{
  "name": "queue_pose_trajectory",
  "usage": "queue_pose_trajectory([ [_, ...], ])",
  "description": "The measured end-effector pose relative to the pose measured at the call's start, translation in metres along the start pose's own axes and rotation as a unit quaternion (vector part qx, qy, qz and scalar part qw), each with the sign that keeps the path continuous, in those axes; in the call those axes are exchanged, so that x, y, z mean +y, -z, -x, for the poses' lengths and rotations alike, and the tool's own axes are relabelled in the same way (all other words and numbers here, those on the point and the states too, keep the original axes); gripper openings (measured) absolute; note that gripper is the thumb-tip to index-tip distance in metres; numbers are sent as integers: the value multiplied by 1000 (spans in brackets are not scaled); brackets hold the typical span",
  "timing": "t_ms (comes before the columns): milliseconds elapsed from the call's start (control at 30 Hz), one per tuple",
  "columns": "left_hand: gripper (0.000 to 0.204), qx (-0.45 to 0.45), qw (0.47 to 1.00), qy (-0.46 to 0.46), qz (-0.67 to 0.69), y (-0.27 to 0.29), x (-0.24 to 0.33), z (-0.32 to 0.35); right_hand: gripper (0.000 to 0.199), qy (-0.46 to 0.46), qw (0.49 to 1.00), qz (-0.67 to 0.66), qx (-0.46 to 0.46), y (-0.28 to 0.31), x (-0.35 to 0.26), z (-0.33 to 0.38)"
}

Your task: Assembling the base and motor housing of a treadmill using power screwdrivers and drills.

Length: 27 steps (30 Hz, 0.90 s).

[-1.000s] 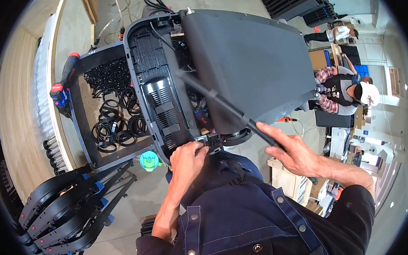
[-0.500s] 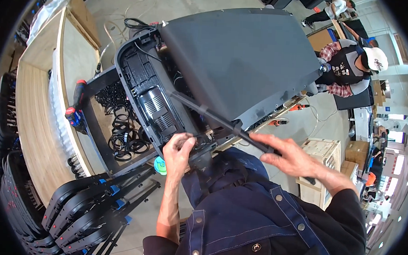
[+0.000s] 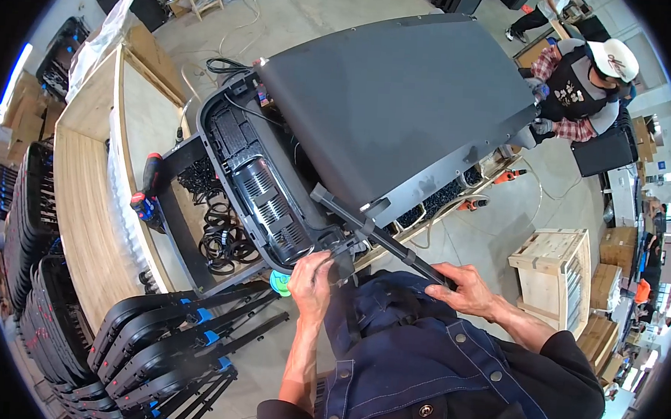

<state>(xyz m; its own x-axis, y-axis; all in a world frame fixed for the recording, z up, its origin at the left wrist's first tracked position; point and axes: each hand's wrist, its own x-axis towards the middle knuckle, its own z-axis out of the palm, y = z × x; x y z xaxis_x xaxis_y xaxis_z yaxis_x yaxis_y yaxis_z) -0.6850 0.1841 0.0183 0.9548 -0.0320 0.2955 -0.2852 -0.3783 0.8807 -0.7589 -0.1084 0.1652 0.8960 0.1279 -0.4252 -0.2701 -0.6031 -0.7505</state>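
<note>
My right hand (image 3: 465,291) is wrapped round the near end of a long black metal bar (image 3: 385,239), which slants away to the left. Its far end rests over or hangs just above the near corner of a black treadmill base (image 3: 205,123); contact cannot be told. At that same corner my left hand (image 3: 311,286) has its fingers bent together, and whatever is between them is hidden. Beside it lies the treadmill's open end, showing a ribbed dark cover (image 3: 264,198). A large flat dark panel (image 3: 402,99) spans the rest of the base.
A red and black power driver (image 3: 148,192) sits left of a tray of black cable loops (image 3: 224,238). Black frames with long posts (image 3: 147,336) stack at lower left. A wooden crate (image 3: 552,270) stands right. Across the panel, a gloved co-worker (image 3: 577,93) stands at its far-right edge.
My right hand has drawn the bar back toward me, so its far end has left the ribbed cover and is at the near corner. My left hand's fingers have curled in closer at the corner.
</note>
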Motion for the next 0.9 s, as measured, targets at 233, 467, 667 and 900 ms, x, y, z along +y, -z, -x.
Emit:
queue_pose_trajectory([
  [233, 19, 12, 998, -38, -43, -10, 2, 9, 41, 83, 996, -24, -19, 1, 30, 1],
  [467, 23, 29, 995, -47, -81, -17, 7, 8, 41, 82, 995, -49, -32, -14, 64, 0],
  [667, 22, 35, 984, -38, -168, -20, 6, 15, 38, 132, 989, -68, -8, -35, 64, -4],
  [900, 19, 33, 991, -4, -126, -24, 14, 10, 38, 207, 977, 26, 40, -70, 83, -28],
])
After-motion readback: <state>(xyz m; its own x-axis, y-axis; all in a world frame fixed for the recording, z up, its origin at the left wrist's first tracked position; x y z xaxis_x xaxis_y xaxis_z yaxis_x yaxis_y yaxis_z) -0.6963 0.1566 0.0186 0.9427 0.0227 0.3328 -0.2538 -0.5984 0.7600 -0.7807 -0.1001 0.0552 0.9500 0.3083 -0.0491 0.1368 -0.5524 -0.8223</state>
